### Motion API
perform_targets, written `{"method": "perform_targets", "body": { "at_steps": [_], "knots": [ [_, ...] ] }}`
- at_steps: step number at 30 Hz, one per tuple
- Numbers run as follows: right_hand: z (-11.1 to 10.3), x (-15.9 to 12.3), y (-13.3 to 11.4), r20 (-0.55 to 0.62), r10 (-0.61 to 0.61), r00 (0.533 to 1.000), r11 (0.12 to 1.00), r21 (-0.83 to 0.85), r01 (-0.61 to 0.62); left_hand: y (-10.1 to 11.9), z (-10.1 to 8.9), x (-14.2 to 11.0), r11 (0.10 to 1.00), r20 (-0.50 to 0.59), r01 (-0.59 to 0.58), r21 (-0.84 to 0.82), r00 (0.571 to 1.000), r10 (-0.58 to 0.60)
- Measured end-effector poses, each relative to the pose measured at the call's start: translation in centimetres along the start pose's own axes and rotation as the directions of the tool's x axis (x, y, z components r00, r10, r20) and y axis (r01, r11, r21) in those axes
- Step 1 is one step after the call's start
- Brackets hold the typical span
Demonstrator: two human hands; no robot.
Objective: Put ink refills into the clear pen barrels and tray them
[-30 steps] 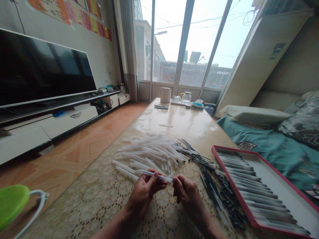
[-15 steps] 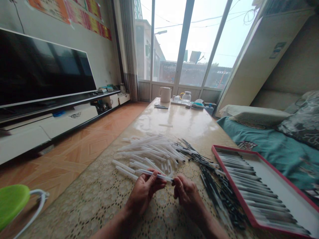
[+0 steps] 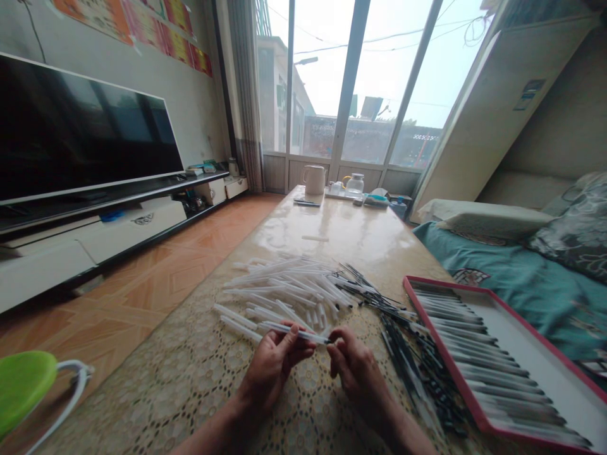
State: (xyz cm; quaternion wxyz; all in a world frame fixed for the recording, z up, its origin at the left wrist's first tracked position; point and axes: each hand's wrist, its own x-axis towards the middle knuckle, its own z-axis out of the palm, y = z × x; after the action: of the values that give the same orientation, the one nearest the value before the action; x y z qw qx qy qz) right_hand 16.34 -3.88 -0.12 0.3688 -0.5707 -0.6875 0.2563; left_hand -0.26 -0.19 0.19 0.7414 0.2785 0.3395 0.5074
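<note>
Tubes of white plastic [image 3: 284,292] lie heaped on a lace-patterned table cover [image 3: 161,404]. A left hand [image 3: 272,373] pinches one tube [image 3: 296,333] between thumb and fingers; a curled right hand [image 3: 358,379] meets its tip, grip unclear, beside thin black-and-white rods [image 3: 405,357] and a red-rimmed tray [image 3: 444,354] holding more.

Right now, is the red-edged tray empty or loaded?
Loaded: slim dark-and-white tubes lie in parallel rows across the red-edged tray, covering most of it.
</note>
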Motion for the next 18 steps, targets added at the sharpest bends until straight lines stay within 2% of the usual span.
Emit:
{"method": "perform_targets", "body": {
  "at_steps": [4, 18],
  "knots": [
    [0.09, -0.13, -0.07, -0.008, 0.001, 1.000, 0.999, -0.040, -0.001, -0.05, 0.01, 0.01, 1.000, 0.028, 0.004, 0.022, 1.000, -0.004],
    [0.23, -0.12, 0.12, -0.011, 0.005, 1.000, 1.000, 0.012, -0.005, 0.05, 0.19, -0.06, 1.000, 0.032, 0.006, 0.016, 0.999, -0.006]
  ]
}}
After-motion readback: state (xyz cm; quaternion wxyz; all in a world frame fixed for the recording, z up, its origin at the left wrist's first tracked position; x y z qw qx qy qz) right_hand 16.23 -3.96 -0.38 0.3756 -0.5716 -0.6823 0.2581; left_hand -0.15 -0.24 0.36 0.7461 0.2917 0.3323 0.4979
